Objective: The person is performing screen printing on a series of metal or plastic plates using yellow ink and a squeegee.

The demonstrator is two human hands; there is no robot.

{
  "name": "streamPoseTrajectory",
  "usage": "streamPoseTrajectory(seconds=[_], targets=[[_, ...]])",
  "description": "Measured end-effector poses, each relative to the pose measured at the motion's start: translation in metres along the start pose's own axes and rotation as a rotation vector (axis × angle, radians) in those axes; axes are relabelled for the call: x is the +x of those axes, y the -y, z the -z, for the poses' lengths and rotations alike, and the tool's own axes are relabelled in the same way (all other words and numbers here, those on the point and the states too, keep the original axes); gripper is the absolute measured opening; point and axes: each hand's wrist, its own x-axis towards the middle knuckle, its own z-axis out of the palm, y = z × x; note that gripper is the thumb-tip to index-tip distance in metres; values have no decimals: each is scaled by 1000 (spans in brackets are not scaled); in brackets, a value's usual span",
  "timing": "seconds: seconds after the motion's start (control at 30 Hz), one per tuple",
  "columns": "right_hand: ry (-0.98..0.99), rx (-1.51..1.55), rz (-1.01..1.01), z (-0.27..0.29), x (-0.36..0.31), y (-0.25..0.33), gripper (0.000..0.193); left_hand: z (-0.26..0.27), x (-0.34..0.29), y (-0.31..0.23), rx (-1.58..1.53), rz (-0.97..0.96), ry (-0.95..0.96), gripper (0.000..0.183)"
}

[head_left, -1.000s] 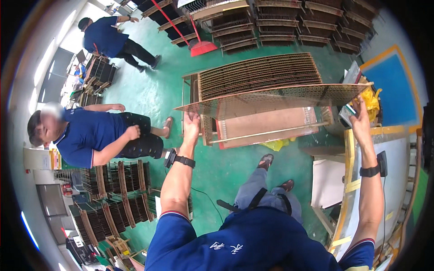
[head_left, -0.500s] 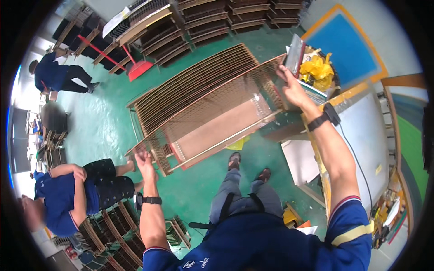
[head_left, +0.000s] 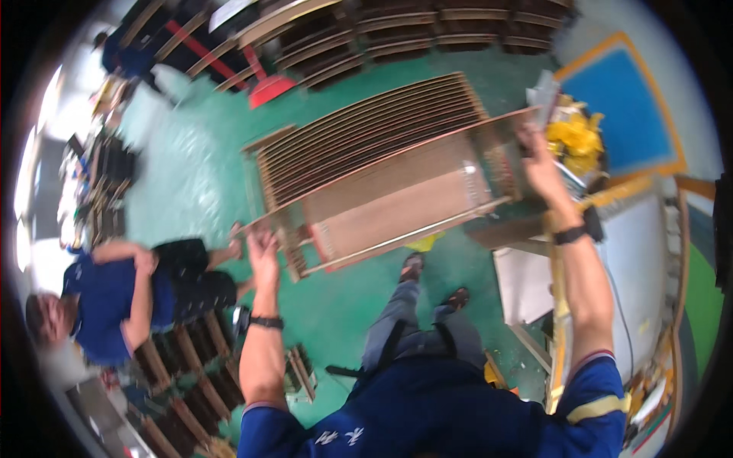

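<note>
My left hand (head_left: 263,256) is closed on the near left end of a long, thin-framed mesh shelf (head_left: 505,117). Its far right end is gripped by my right hand (head_left: 540,164), which is blurred. The shelf is tilted, almost edge-on to me, along a rack with a tight stack of similar shelves (head_left: 370,137) raised behind it. Below and nearer to me, a flat brown panel (head_left: 397,202) spans the lower part of the rack, with a pale rail (head_left: 408,234) along its near side.
A person (head_left: 114,301) stands close on the left with arms folded; another person (head_left: 126,57) is at the far left. A bin of yellow scraps (head_left: 576,141) and a white worktable (head_left: 634,252) flank my right arm. A red dustpan (head_left: 269,90) lies beyond the rack.
The mesh shelf has tipped, so its face shows far less and the brown panel more. Both hands keep their hold. The whole view has shifted, with the rack now further right.
</note>
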Motion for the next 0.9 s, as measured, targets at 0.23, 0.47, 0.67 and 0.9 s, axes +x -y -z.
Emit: streamPoseTrajectory(seconds=[0.23, 0.47, 0.67, 0.9], targets=[[71, -1, -172, 3, 7, 10, 80, -18, -2, -32, -148, 13, 12, 72], [39, 40, -176, 4, 4, 4, 81, -29, 1, -30, -37, 9, -6, 70], [99, -38, -131, -8, 12, -12, 80, -12, 2, -10, -56, 8, -36, 70], [123, -21, -228, -6, 15, -20, 77, -20, 9, -7, -51, -16, 25, 49]])
